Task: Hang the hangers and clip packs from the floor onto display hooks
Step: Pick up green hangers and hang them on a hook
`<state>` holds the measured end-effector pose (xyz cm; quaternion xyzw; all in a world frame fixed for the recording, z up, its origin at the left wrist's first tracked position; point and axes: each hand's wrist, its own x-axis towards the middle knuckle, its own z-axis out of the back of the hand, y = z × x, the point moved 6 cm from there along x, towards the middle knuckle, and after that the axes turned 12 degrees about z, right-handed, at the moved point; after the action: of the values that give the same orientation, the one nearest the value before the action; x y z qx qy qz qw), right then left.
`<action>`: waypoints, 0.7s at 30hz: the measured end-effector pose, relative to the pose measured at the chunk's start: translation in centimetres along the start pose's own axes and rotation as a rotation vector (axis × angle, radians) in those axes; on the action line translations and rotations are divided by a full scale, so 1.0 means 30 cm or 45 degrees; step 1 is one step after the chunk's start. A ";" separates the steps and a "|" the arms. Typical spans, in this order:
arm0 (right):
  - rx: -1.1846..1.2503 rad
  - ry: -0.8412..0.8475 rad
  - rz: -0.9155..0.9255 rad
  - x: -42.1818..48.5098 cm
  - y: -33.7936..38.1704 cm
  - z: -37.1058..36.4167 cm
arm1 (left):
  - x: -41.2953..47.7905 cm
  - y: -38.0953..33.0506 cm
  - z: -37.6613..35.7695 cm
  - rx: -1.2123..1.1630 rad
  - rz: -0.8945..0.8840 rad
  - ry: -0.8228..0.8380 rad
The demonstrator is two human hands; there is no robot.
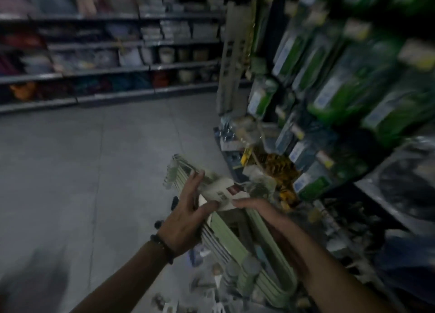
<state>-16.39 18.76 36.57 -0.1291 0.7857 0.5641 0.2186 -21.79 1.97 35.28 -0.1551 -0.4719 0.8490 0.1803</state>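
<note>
A bundle of pale green hangers [235, 239] with a paper label is held up in front of me, running from upper left to lower right. My left hand [188, 216] grips its left side near the label, thumb across the front and fingers behind. My right hand [261, 209] holds the bundle from the right, fingers curled onto it beside the label. Small packs [207, 287] lie blurred on the floor below the bundle. The whole view is smeared by motion.
A display rack [329, 89] of hanging green and blue packs fills the right side. Grey tiled floor [94, 159] spreads to the left. Shelves [106, 54] of household goods line the far wall. A dark shelf edge [388, 199] juts out at right.
</note>
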 end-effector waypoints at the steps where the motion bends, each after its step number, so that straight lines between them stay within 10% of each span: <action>1: -0.101 -0.031 0.110 -0.054 0.068 0.000 | 0.007 -0.057 0.010 0.056 -0.185 -0.006; 8: 0.110 -0.290 0.672 -0.363 0.294 0.118 | 0.028 -0.396 0.002 -1.306 0.301 0.330; 11: 0.050 -0.395 0.855 -0.501 0.370 0.138 | 0.028 -0.623 -0.101 -1.212 0.381 0.635; 17: -0.258 -0.618 1.002 -0.668 0.495 0.301 | 0.113 -0.888 -0.233 -1.184 0.305 0.505; 21: -1.202 -0.888 0.589 -0.816 0.646 0.449 | 0.213 -1.080 -0.307 -1.145 0.109 0.338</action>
<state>-1.13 36.80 61.02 0.1531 0.3423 0.8916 0.2539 -18.29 27.59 57.78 -0.3443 -0.7589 0.5398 0.1189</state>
